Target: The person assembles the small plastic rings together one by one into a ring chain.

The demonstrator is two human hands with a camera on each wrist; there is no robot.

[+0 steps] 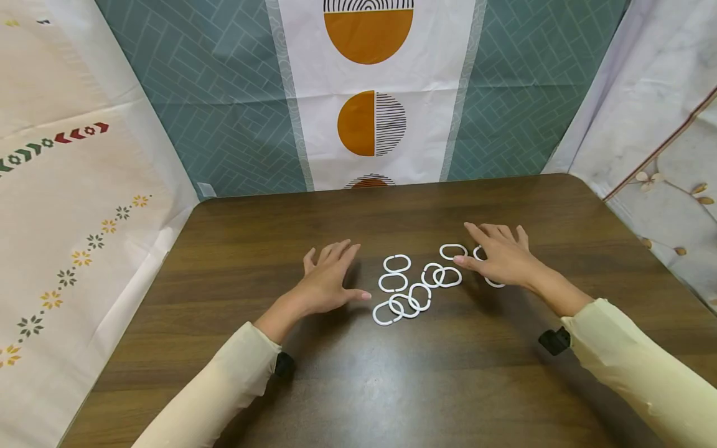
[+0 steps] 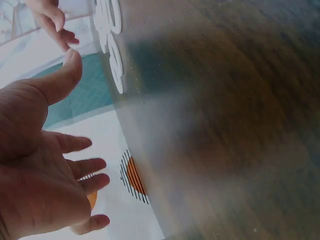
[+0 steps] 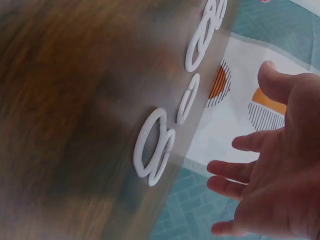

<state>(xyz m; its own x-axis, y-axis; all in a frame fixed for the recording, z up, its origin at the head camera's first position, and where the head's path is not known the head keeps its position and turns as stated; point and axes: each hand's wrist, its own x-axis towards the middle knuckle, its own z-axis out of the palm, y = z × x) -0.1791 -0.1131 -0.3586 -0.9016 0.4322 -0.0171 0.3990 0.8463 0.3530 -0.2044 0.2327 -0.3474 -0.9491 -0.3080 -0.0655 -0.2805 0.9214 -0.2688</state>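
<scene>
My left hand (image 1: 325, 283) hovers left of several white oval plastic links, its fingers spread and holding nothing. Each link looks like a ring with a small gap. Three links (image 1: 409, 317) overlap in a chain near the left thumb, with two separate links (image 1: 384, 264) behind them. Another overlapping pair (image 1: 460, 277) lies to the right, and a single link (image 1: 450, 245) lies by the right thumb. Over the rightmost links (image 1: 495, 285) is my right hand (image 1: 504, 258), fingers apart, partly hiding them. In the right wrist view, an overlapping pair (image 3: 140, 152) lies below the raised palm.
The links lie on a brown wooden table (image 1: 358, 386). A teal, white and orange patterned cloth (image 1: 235, 124) hangs behind its far edge. Light printed cloths stand at the left (image 1: 56, 218) and right (image 1: 672, 155). A black band (image 1: 554, 341) is on the right wrist.
</scene>
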